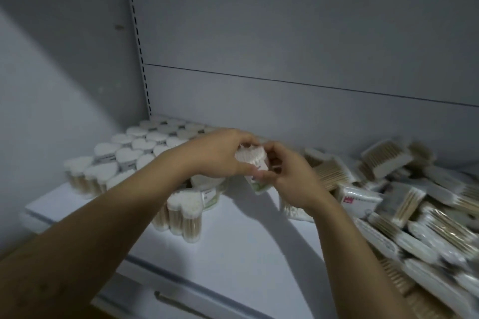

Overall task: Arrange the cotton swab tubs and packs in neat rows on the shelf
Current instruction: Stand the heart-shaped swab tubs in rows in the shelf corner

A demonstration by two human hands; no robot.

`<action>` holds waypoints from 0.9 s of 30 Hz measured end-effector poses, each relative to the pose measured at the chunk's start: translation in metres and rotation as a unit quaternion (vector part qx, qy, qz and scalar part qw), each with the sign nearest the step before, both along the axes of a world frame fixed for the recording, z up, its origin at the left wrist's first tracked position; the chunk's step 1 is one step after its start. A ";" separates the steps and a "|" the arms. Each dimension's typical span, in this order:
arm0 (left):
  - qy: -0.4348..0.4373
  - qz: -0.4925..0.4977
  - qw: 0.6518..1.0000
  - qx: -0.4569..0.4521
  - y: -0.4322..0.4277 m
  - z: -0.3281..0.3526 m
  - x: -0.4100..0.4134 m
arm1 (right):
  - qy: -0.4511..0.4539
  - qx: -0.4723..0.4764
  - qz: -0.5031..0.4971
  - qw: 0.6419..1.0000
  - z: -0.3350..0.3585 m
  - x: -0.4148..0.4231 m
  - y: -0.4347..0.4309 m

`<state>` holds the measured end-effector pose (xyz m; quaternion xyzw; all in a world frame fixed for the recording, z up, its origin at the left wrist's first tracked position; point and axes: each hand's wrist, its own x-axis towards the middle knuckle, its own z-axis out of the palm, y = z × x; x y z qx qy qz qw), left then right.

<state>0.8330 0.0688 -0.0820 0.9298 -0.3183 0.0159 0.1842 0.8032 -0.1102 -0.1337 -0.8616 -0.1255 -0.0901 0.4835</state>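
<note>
Seemingly heart-shaped, white-topped tub (251,160)

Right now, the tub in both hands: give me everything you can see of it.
The tub looks like a clear plastic container packed with white-tipped cotton swabs, tips showing at its top, a white and green label at its lower end. It is tilted, held above the shelf. The left hand grips its left side, the right hand pinches its right. Its shape and any lid are blurred.
</note>
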 end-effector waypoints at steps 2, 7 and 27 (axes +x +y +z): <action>0.005 -0.023 0.999 0.029 -0.002 -0.002 0.006 | -0.002 -0.005 -0.016 1.000 -0.011 0.000 0.003; -0.073 -0.008 0.990 0.120 -0.006 -0.013 0.030 | -0.038 -0.184 -0.123 0.974 -0.043 -0.009 0.004; -0.135 -0.002 0.970 0.202 -0.030 -0.034 0.064 | -0.060 -0.361 -0.140 0.920 -0.039 -0.014 -0.004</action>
